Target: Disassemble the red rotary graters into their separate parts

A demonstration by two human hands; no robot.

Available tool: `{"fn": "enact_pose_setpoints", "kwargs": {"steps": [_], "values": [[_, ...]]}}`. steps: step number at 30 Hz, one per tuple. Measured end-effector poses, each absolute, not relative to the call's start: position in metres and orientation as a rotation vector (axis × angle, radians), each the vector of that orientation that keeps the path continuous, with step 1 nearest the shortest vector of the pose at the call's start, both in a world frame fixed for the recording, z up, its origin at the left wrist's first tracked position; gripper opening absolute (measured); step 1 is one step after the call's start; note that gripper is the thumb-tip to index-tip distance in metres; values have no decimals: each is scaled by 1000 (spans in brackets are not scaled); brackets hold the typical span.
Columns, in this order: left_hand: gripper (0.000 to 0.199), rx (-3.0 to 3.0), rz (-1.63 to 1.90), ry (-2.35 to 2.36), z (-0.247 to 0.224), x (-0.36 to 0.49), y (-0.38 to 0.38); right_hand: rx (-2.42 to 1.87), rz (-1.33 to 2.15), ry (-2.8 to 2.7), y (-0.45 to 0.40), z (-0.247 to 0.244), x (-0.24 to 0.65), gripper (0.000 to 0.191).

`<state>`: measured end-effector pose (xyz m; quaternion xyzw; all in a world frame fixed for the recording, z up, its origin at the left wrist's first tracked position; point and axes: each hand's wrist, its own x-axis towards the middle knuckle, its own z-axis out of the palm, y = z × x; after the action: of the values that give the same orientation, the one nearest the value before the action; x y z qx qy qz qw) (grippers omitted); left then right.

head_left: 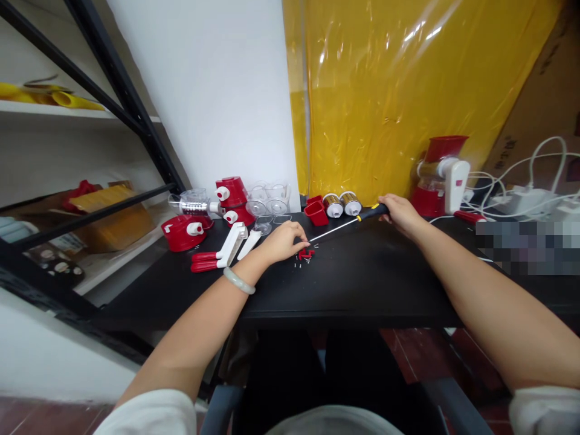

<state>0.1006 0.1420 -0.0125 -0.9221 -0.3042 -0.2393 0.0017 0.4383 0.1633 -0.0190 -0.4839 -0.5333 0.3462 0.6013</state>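
Just past the red bits (306,255), my left hand (289,241) curls at the screwdriver (362,215) tip; from here I cannot tell whether it pinches. Over the table (353,278), my right hand (399,212) grips the handle.

Wall (203,90): white, behind a black table (362,290)
Sheeting (399,121): glossy yellow plastic, streaked with bright reflections
Shelving (107,57): black frame with pale boards (45,110), on the left
Floor (27,417): dark red tiles
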Motion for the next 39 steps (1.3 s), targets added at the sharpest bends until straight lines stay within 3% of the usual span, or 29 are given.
{"fn": "enact_pose_setpoints", "kwargs": {"steps": [18,28,39], "values": [[14,-2892,-807,-1048,-3,80,156,-1262,632,-1078,169,-19,456,23],[49,-2934,-464,-1457,-3,48,177,-1363,629,-1120,174,-31,457,22],[21,-2994,-486,-1269,-1,70,158,-1772,444,-1293,180,-37,472,22]]}}
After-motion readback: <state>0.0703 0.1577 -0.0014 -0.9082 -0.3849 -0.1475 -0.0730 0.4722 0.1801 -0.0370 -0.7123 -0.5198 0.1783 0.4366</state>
